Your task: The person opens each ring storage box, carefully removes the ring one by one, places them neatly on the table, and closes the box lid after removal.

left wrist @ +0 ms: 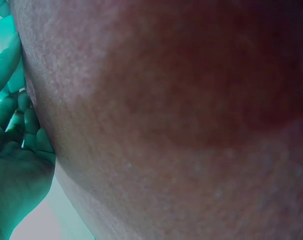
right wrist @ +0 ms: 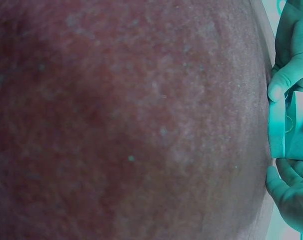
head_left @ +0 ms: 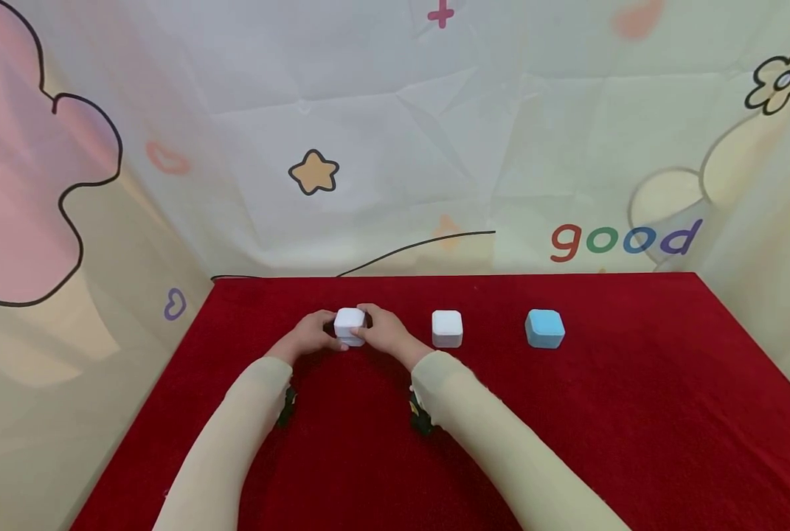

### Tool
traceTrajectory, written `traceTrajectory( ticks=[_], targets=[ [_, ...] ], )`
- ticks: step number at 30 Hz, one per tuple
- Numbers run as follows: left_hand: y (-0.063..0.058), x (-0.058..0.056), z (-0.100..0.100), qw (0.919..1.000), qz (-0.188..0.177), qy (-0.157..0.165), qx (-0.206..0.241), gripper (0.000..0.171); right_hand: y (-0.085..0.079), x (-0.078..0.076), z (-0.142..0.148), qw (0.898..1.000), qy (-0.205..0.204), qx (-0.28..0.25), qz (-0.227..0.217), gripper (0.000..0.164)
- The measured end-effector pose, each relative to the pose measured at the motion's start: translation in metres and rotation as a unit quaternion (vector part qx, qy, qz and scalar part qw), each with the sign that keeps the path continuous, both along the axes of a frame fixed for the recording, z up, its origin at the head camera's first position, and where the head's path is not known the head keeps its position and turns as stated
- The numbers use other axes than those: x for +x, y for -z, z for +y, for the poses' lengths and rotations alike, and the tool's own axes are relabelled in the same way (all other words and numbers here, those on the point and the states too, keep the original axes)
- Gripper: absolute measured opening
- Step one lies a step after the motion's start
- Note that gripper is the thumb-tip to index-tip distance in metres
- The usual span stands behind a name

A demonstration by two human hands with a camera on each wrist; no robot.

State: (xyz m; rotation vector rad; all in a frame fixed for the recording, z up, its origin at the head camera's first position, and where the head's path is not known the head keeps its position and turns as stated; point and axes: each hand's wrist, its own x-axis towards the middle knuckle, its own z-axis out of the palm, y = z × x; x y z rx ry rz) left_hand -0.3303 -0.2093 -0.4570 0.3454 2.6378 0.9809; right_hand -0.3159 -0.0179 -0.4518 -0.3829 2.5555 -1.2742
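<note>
Near the back left of the red cloth, both hands hold a small white box [head_left: 350, 318] with rounded corners. My left hand [head_left: 310, 334] grips its left side, thumb low at the front. From the right, my right hand [head_left: 391, 334] pinches the box, its thumb on the front face and fingers at the back. In the right wrist view a gap parts the box's lid [right wrist: 276, 130] from its base [right wrist: 300, 142], and a thin yellowish loop [right wrist: 290, 123] shows there. Skin fills most of both wrist views.
A second white box [head_left: 447, 328] stands right of the hands, and a light blue box [head_left: 544, 328] farther right. The red cloth [head_left: 633, 413] covers the table. Behind it hangs a printed fabric backdrop [head_left: 401, 162].
</note>
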Motion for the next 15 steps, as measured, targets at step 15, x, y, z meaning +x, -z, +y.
traceTrajectory(
  ticks=[15],
  targets=[
    [-0.0032, 0.0023, 0.0032, 1.0, 0.001, -0.009, 0.001, 0.053, -0.0036, -0.0007, -0.0001, 1.0, 0.003, -0.009, -0.015, 0.055]
  ],
)
